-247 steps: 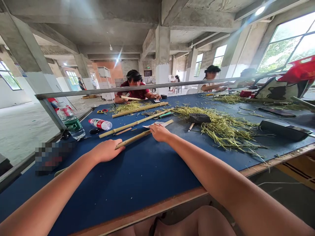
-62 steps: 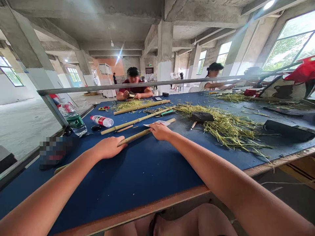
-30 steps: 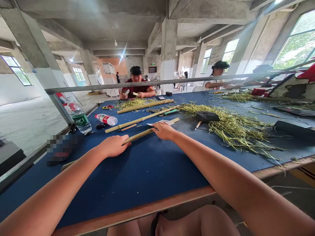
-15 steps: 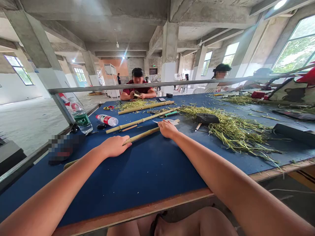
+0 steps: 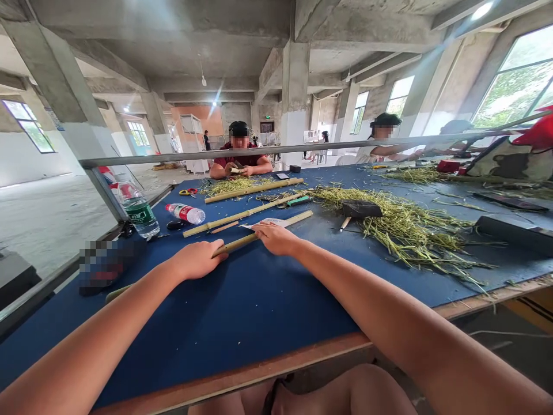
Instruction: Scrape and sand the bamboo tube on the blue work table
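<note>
My left hand (image 5: 199,259) is wrapped round a bamboo pole (image 5: 301,217) that slants from near left to far right above the blue table (image 5: 242,311). The pole's near end shows behind my left forearm. Closed over the pole's middle, my right hand (image 5: 275,237) presses a white printed sheet that looks like sandpaper (image 5: 276,222) against it. The fingers hide part of the sheet. Just beyond lie a longer thin bamboo pole (image 5: 233,217), a short brown stick (image 5: 223,227) and a green-handled tool (image 5: 299,201).
Green bamboo shavings (image 5: 410,230) heap on the right, with a dark block (image 5: 362,208) and a white-tipped tool (image 5: 345,224). Bottles (image 5: 185,213) stand and lie at left. Another bamboo pole (image 5: 254,190) lies before a co-worker (image 5: 239,155). A metal rail (image 5: 276,151) crosses above the table.
My right hand has slid left along the bamboo pole with the sandpaper, nearer to my left hand. My left hand keeps its hold. The view has shifted slightly.
</note>
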Demonstrator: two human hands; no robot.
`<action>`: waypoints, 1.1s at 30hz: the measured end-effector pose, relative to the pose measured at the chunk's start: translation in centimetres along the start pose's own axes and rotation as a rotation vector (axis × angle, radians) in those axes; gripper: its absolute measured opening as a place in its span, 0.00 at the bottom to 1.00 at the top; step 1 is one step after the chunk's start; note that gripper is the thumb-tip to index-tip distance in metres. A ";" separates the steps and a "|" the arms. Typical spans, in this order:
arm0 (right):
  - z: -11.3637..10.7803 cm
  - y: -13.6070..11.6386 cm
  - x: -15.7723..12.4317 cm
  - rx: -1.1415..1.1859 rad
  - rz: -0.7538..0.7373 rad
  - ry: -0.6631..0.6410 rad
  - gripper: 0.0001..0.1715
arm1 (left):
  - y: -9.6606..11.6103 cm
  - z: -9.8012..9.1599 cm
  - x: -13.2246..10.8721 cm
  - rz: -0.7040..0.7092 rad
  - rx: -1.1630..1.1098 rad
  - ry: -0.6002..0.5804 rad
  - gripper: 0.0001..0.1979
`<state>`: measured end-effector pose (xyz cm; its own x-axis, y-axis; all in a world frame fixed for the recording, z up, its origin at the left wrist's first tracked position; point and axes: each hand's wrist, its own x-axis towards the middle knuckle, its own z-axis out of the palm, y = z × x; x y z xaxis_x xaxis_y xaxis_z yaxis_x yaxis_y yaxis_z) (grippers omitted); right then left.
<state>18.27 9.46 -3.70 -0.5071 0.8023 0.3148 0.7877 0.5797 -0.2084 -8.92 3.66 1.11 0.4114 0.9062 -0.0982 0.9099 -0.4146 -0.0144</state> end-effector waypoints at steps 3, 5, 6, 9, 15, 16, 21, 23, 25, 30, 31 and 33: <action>-0.8 2.8 0.0 -0.052 0.090 -0.020 0.26 | 0.1 -0.2 -0.1 0.004 0.000 -0.002 0.25; -1.6 5.3 -0.2 -0.113 0.215 -0.014 0.26 | 0.2 -0.4 -0.3 0.003 0.001 -0.010 0.26; -1.9 6.3 -0.3 -0.136 0.273 -0.009 0.27 | 0.2 -0.5 -0.3 0.002 0.000 -0.014 0.26; -2.3 7.4 -0.6 -0.154 0.362 0.004 0.27 | 0.3 -0.7 -0.5 0.006 -0.010 -0.017 0.25; -0.4 1.3 -0.4 -0.054 0.084 0.027 0.26 | 0.2 -0.6 -0.3 0.013 -0.051 0.002 0.24; 0.0 0.3 -0.2 -0.032 0.027 0.032 0.27 | 0.2 -0.6 -0.3 0.009 -0.050 0.003 0.23; 0.3 0.6 0.3 0.020 -0.072 -0.007 0.27 | 0.2 -0.5 -0.1 -0.004 -0.012 -0.006 0.23; -0.4 3.2 0.2 -0.034 0.007 -0.031 0.27 | 0.3 -0.5 -0.2 -0.004 0.002 -0.009 0.23; -1.5 6.1 -0.3 -0.112 0.166 -0.032 0.27 | 0.4 -0.7 -0.4 -0.009 -0.001 -0.012 0.22; -2.7 8.0 -1.1 -0.188 0.421 0.018 0.27 | 0.6 -1.0 -0.6 -0.002 -0.040 -0.031 0.22; -2.4 7.1 -1.1 -0.181 0.383 0.018 0.26 | 0.5 -1.0 -0.6 0.002 -0.050 -0.028 0.22; -1.5 4.5 -0.8 -0.149 0.233 0.010 0.25 | 0.4 -1.0 -0.5 0.009 -0.063 -0.018 0.22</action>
<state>22.76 11.23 -3.48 -0.3031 0.9098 0.2835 0.9259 0.3515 -0.1381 -8.73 3.13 2.10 0.4192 0.9005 -0.1158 0.9079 -0.4164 0.0490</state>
